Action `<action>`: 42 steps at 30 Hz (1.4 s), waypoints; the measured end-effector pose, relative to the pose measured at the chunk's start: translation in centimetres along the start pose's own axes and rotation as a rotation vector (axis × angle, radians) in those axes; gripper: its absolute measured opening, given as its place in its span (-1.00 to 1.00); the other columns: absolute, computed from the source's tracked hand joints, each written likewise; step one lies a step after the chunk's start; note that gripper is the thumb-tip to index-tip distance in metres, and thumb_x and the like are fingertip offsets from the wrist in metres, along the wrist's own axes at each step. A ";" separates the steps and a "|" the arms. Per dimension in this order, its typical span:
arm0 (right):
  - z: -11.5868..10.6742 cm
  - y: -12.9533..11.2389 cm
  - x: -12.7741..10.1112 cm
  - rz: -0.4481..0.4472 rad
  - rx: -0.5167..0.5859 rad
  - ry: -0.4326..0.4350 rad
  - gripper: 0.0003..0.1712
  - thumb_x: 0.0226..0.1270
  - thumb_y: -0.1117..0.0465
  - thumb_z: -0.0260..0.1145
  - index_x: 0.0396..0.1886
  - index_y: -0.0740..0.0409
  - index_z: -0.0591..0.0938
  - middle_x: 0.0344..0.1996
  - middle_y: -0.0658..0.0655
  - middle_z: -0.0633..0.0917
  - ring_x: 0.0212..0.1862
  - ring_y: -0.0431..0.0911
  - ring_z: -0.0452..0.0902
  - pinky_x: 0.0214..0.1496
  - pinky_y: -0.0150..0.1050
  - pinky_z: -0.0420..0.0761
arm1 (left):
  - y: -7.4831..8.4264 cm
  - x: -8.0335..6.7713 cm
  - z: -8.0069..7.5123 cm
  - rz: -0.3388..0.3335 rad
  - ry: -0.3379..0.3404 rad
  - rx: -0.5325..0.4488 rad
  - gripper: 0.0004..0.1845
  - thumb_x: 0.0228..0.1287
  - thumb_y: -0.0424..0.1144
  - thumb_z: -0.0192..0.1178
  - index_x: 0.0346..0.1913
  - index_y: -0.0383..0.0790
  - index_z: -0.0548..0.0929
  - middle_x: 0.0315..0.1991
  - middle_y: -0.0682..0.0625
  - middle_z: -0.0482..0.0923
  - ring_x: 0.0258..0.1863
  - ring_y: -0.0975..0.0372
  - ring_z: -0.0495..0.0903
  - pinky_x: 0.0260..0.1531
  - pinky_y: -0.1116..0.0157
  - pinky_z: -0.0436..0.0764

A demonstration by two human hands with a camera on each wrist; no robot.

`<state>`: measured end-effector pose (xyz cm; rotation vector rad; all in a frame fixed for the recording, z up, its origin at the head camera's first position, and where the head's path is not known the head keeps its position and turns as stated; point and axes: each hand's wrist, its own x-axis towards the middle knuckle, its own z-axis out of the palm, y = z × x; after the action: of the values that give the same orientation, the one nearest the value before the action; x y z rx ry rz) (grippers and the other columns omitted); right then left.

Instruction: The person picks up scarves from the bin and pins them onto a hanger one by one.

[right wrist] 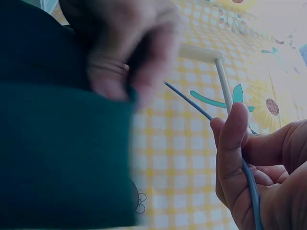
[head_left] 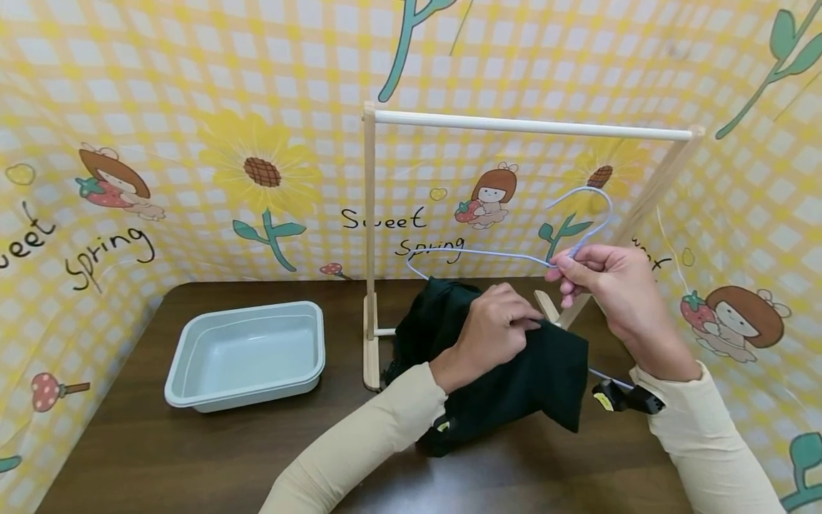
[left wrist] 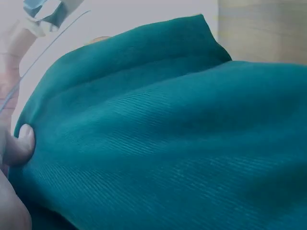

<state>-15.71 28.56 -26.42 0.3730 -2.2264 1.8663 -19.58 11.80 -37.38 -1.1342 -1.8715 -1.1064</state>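
A dark green cloth garment [head_left: 514, 392] hangs in folds over the table, partly on a light blue wire hanger [head_left: 481, 251]. My left hand [head_left: 494, 328] pinches the garment's upper edge; the left wrist view shows its thumb [left wrist: 26, 139] pressed on the cloth [left wrist: 144, 120]. Just below the hook, my right hand [head_left: 616, 285] grips the hanger's neck between thumb and fingers. The hanger's left shoulder goes in behind the cloth, while part of its wire comes out at the garment's right side. In the right wrist view, the hanger wire [right wrist: 252, 187] passes through the right hand's fingers.
Behind the garment stands a rack with wooden posts [head_left: 369, 214] and a white top rod [head_left: 533, 125]. A pale blue plastic basin [head_left: 244, 392] sits at the left on the dark wooden table [head_left: 141, 457]. Yellow checked cloth [head_left: 308, 64] surrounds the table's back and sides.
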 end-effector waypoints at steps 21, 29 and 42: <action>1.5 -0.3 -1.0 0.023 0.014 -0.047 -0.81 0.41 0.42 0.30 -0.43 0.39 0.70 -0.51 0.08 0.78 -0.58 -0.19 0.57 -0.55 -0.29 0.66 | 0.0 3.6 0.4 -0.269 0.096 0.044 -0.91 0.11 -0.49 0.39 -0.40 -0.27 0.85 -0.38 -0.03 0.80 -0.28 0.17 0.72 -0.25 0.34 0.65; 1.5 -0.1 -1.3 0.034 0.041 -0.040 -0.79 0.41 0.42 0.29 -0.48 0.36 0.68 -0.47 0.10 0.80 -0.58 -0.19 0.58 -0.56 -0.30 0.65 | -0.2 3.6 0.6 -0.436 -0.174 0.164 -0.90 0.25 -0.29 0.37 -0.29 -0.05 0.87 -0.34 0.12 0.79 -0.35 0.28 0.68 -0.35 0.39 0.52; 1.5 0.9 -1.3 0.090 0.037 -0.021 -0.77 0.41 0.41 0.31 -0.50 0.37 0.65 -0.50 0.08 0.79 -0.61 -0.18 0.58 -0.60 -0.30 0.62 | -0.3 2.3 0.2 -0.317 -0.660 0.136 -0.80 0.27 -0.42 0.25 -0.20 -0.12 0.82 -0.36 0.07 0.70 -0.41 0.32 0.51 -0.44 0.50 0.39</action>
<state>-14.81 27.26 -27.90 0.3038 -2.2600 1.9604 -20.73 12.70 -35.62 -1.2474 -2.6671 -0.7935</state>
